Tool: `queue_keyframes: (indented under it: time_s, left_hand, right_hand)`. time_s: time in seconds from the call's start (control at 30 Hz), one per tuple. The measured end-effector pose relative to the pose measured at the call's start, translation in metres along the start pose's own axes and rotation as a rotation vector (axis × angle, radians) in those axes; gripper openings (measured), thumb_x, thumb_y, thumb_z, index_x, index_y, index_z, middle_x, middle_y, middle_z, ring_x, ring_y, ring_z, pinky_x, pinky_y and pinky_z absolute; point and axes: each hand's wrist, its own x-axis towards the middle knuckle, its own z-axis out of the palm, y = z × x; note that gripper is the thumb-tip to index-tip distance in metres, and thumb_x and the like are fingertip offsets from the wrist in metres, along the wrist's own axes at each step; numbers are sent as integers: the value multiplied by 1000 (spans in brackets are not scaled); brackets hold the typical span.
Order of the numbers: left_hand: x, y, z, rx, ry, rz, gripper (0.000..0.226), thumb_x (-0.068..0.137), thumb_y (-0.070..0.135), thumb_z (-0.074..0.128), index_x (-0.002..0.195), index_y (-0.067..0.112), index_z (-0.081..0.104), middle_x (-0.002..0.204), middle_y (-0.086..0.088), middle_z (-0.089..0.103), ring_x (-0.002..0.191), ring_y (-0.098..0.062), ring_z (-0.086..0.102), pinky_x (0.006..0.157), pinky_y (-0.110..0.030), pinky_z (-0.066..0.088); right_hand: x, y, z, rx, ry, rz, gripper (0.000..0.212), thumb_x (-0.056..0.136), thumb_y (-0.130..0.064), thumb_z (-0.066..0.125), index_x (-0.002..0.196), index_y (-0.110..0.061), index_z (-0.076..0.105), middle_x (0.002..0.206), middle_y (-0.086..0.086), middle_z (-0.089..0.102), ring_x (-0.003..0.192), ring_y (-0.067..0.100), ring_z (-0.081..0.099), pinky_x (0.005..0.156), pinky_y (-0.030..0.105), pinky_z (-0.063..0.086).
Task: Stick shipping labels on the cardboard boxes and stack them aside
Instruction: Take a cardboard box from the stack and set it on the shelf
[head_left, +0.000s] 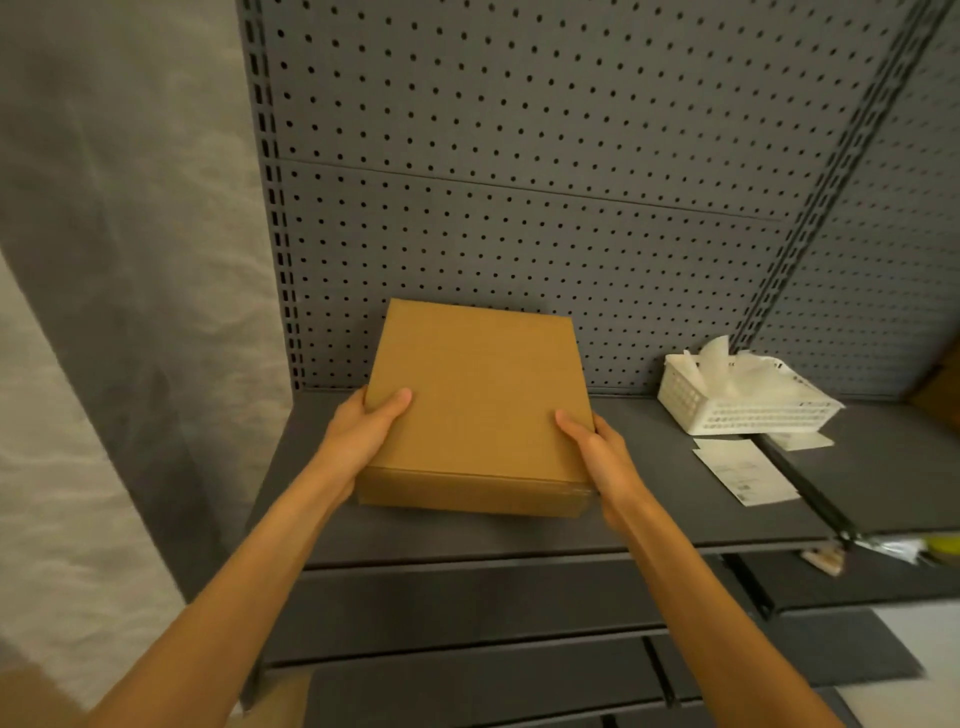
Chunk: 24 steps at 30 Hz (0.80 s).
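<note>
Both hands grip a flat cardboard box (478, 405) on a grey shelf (649, 525): left hand (363, 431), right hand (597, 452). Shipping labels (743, 470) lie beside a white basket (737, 400).

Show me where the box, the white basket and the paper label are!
box (480, 395), head view, middle of its top face
white basket (691, 402), head view, its front wall
paper label (745, 470), head view, middle of the sheet

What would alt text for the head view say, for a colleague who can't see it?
Both hands, left hand and right hand, grip the sides of a plain cardboard box on a dark grey metal shelf backed by pegboard. To its right lie a shipping label sheet and a white plastic basket of crumpled backing paper.
</note>
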Motion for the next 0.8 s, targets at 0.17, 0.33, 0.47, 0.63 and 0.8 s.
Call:
queue_keyframes:
  time_s: [0.17,0.33,0.47,0.63,0.8]
  left_hand:
    - [-9,0,57,31,-66,7,60,87,51,58,137,21,43,131,-1,55,115,-23,55,101,-41,44]
    - [-9,-7,101,68,-139,-28,61,87,51,58,137,19,45,130,-1,57,114,-22,56,102,-41,44]
    - [-4,0,129,97,-147,-37,59,86,49,60,134,16,49,127,-2,59,110,-22,58,97,-37,46]
    - [3,1,149,134,-114,-49,58,86,50,61,132,15,50,126,-3,59,110,-22,58,95,-35,46]
    - [7,3,154,91,-91,-86,56,88,46,59,133,12,48,126,-5,58,103,-20,57,86,-30,43]
  right_hand:
    - [2,-1,-59,-17,68,11,48,88,-35,63,129,-13,52,117,3,62,96,18,61,82,34,48]
    - [15,6,-107,-24,85,52,42,86,-32,65,121,-10,59,107,5,67,94,21,64,77,33,51]
    - [35,11,-135,-12,64,80,43,83,-33,68,119,-9,60,107,6,68,96,24,65,81,35,53]
    - [59,10,-153,-39,7,110,36,84,-36,68,111,-13,60,104,5,68,96,23,65,86,37,52]
    - [77,12,-156,-44,-81,138,36,84,-39,68,109,-13,60,102,4,69,93,20,66,75,31,52]
